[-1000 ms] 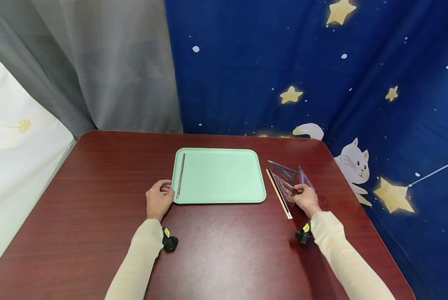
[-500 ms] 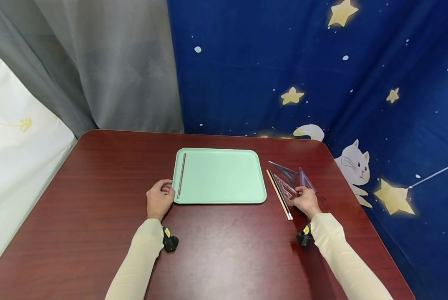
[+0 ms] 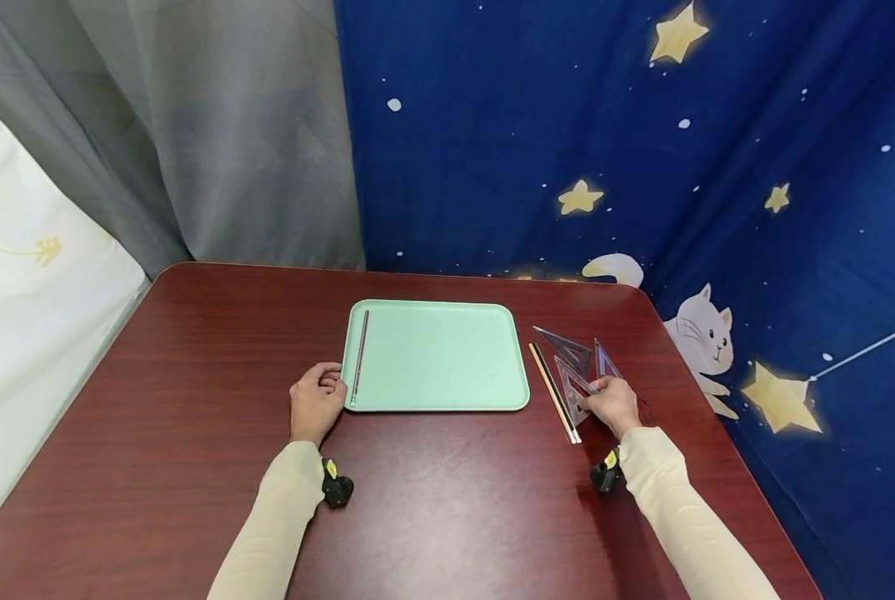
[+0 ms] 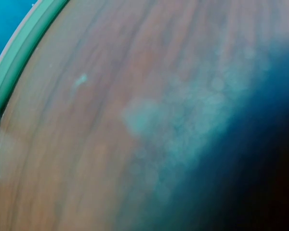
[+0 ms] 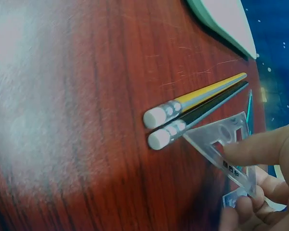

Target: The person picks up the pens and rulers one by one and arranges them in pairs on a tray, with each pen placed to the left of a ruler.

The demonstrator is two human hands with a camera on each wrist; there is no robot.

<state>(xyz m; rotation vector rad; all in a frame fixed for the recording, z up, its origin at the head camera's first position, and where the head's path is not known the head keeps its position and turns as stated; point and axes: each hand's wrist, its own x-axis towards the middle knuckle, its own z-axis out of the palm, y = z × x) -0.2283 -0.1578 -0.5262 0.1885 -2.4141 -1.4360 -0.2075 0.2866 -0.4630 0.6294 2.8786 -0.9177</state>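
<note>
My right hand (image 3: pixel 614 405) pinches a clear set square (image 3: pixel 573 390), the thumb across its upper face and other fingers beneath, as the right wrist view shows. Just left of it lie a yellow pencil (image 5: pixel 202 94) and a black pencil (image 5: pixel 207 108), side by side with white erasers toward me. Two more set squares rest beyond the hand, a dark one (image 3: pixel 570 350) and a purplish one (image 3: pixel 605 362). At the left rim of a mint-green tray (image 3: pixel 447 358), my left hand (image 3: pixel 317 404) grips the edge with curled fingers. A dark reddish pencil (image 3: pixel 361 358) lies along the tray's left side.
The dark red wooden table (image 3: pixel 447 500) has its far edge before a grey curtain (image 3: pixel 260 133) and a blue starry one (image 3: pixel 477 150). Past its left edge hangs white cloth (image 3: pixel 35 267). In the left wrist view the tray rim (image 4: pixel 24 53) shows at the upper left.
The set square in my right hand has turned and shifted slightly toward me, its near side a little away from the pencils. My left hand stays at the tray's rim.
</note>
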